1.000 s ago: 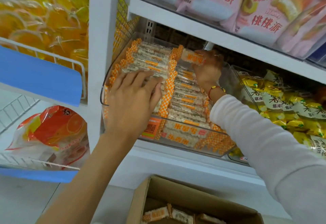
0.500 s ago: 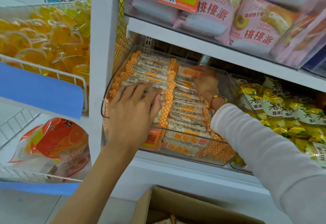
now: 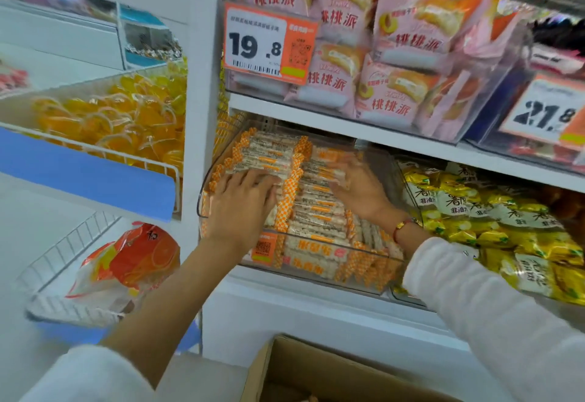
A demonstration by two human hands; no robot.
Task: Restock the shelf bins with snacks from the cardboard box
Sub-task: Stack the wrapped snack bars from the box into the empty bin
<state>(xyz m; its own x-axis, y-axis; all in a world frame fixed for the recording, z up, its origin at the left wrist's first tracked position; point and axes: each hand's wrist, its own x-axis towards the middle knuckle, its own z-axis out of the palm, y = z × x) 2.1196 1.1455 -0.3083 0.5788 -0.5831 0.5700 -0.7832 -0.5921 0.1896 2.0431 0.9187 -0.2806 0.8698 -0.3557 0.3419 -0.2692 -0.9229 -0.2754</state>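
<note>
A clear plastic bin (image 3: 332,248) on the middle shelf holds two rows of white snack bars with orange checkered ends (image 3: 316,211). My left hand (image 3: 243,202) lies flat with straight fingers on the left row, pressing the bars. My right hand (image 3: 361,188) rests on the right row with fingers spread over the bars; it is blurred and holds nothing that I can see. The cardboard box (image 3: 285,370) stands below on the floor, only its open top edge showing.
Pink cake packets (image 3: 395,53) fill the shelf above, behind a 19.8 price tag (image 3: 269,44). Yellow snack bags (image 3: 490,221) fill the bin to the right. On the left, wire baskets hold orange jelly cups (image 3: 120,120) and an orange bag (image 3: 133,259).
My right hand put down the bar it held at the back of the bin and now lies flat on the right row. The view has tilted upward.
</note>
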